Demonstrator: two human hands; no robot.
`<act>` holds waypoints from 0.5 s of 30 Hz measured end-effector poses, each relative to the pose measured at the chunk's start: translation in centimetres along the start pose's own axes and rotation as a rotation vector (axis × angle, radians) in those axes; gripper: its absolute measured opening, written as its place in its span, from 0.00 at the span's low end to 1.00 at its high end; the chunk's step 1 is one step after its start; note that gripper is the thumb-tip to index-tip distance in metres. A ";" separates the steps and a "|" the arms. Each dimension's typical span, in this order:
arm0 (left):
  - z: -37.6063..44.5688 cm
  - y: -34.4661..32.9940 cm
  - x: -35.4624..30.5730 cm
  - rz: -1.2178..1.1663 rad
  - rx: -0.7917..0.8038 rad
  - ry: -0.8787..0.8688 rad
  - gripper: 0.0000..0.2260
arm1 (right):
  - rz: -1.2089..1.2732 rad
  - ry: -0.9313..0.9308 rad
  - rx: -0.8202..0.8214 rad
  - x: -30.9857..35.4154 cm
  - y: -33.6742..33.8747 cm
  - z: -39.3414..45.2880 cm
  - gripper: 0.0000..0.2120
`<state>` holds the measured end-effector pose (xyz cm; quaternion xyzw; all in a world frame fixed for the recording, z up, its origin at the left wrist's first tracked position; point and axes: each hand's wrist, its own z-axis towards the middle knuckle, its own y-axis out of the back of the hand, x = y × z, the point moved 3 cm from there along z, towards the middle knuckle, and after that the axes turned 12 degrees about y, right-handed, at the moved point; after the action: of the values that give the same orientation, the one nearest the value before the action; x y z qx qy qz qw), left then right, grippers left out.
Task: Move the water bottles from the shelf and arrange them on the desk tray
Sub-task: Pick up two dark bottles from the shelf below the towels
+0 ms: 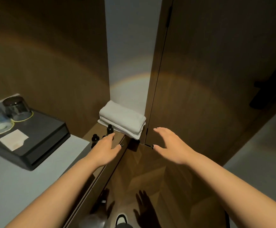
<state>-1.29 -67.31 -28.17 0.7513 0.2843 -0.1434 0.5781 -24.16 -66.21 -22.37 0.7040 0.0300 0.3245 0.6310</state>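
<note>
Dark bottles stand on a low wooden shelf (91, 133) beyond the desk; one with a black cap (109, 129) is just past my left fingertips, and another (95, 139) stands to its left. My left hand (105, 148) reaches over the shelf with straight fingers and holds nothing. To the right, my right hand (170, 143) hovers open, apart from the shelf. The black desk tray (45, 142) sits at the left on the white desk (18, 186).
Two upturned glasses (17, 106) and a white card (13, 139) lie on the tray. Folded white towels (122, 120) are stacked at the back of the shelf. Wooden panels rise on both sides, and a door handle (268, 89) shows at the right. Wooden floor lies below.
</note>
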 end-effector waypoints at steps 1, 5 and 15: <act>1.7 0.3 -0.2 0.002 -0.005 0.002 0.30 | 0.000 0.007 0.002 -0.6 0.0 1.6 0.30; 9.5 1.9 -0.8 -0.032 -0.062 0.011 0.28 | -0.002 0.019 0.010 -3.5 0.0 8.9 0.31; 24.8 6.3 1.3 -0.123 -0.071 0.125 0.24 | 0.059 0.039 0.095 -8.9 -1.0 25.0 0.30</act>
<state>6.25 -91.57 -31.10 0.7190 0.3703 -0.1217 0.5755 -18.48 -91.76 -26.83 0.7274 0.0370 0.3548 0.5862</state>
